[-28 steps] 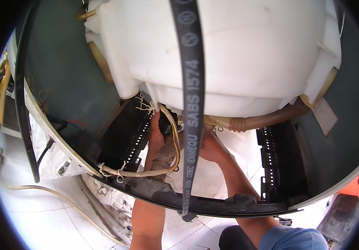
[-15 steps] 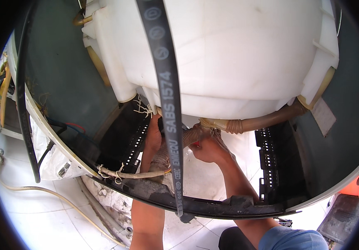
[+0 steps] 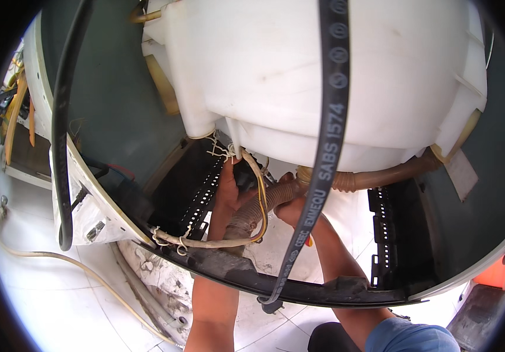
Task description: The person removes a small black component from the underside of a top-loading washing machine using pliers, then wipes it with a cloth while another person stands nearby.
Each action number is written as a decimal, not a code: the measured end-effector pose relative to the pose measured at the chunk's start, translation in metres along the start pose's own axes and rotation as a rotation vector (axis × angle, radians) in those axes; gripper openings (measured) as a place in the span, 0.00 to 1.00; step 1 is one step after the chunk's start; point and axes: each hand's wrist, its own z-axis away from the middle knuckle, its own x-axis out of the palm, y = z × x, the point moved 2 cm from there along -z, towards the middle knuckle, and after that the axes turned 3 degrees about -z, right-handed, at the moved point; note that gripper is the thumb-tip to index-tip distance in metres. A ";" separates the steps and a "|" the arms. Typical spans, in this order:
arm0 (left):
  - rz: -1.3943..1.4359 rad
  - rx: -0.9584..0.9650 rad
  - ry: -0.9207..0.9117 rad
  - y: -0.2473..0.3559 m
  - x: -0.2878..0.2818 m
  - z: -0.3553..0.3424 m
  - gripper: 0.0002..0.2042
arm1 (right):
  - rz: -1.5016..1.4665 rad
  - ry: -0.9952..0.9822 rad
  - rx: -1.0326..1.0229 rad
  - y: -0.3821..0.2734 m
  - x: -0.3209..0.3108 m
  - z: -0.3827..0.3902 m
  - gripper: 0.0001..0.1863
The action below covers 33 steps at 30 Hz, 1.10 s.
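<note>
Under a white plastic tub [image 3: 270,76], my left hand [image 3: 227,190] reaches up beside a ribbed grey-brown hose [image 3: 246,220] and pale wires [image 3: 229,240]; its fingers are mostly hidden. My right hand [image 3: 292,210] is curled at that hose, just below its junction with a translucent brown hose [image 3: 390,173]; whatever its fingers grip is unclear. A small red-and-yellow item [image 3: 309,241] shows by my right forearm, partly behind a hanging black belt [image 3: 331,135]; whether I hold it cannot be told. Both forearms pass behind the black lower rim [image 3: 293,293].
The curved cabinet [image 3: 124,108] surrounds the tub, with perforated black panels [image 3: 384,234] low inside. A black cord [image 3: 63,176] hangs at the left. On the tiled floor [image 3: 58,293] lie a pale cable [image 3: 105,278] and grey pipe [image 3: 141,287]; a dark tray [image 3: 487,314] sits lower right.
The view has shifted slightly, with the tub appearing further right. The black belt has swung right across my right hand's area. Both hands stay under the tub near the ribbed hose.
</note>
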 end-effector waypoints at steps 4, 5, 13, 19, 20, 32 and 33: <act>-0.004 0.113 -0.017 0.007 -0.001 0.009 0.19 | -0.246 0.008 0.076 0.013 0.015 -0.001 0.16; -0.016 0.071 0.003 0.002 -0.004 0.004 0.19 | -0.259 -0.009 0.068 0.019 0.012 -0.003 0.20; -0.026 -0.003 0.074 -0.014 -0.007 -0.011 0.23 | -0.285 -0.049 0.341 0.019 -0.003 -0.007 0.23; 0.237 0.124 0.041 -0.013 0.001 0.008 0.27 | -0.079 0.098 0.542 0.059 0.012 0.058 0.23; 0.357 0.093 -0.026 -0.020 0.008 0.003 0.28 | -0.177 0.077 0.733 0.061 0.003 0.067 0.24; 0.539 0.034 -0.418 -0.012 -0.008 -0.007 0.33 | -0.949 -0.130 0.773 0.048 0.017 0.094 0.19; 0.592 -0.010 -0.406 -0.016 -0.012 -0.011 0.31 | -0.993 -0.073 0.695 0.044 0.018 0.092 0.22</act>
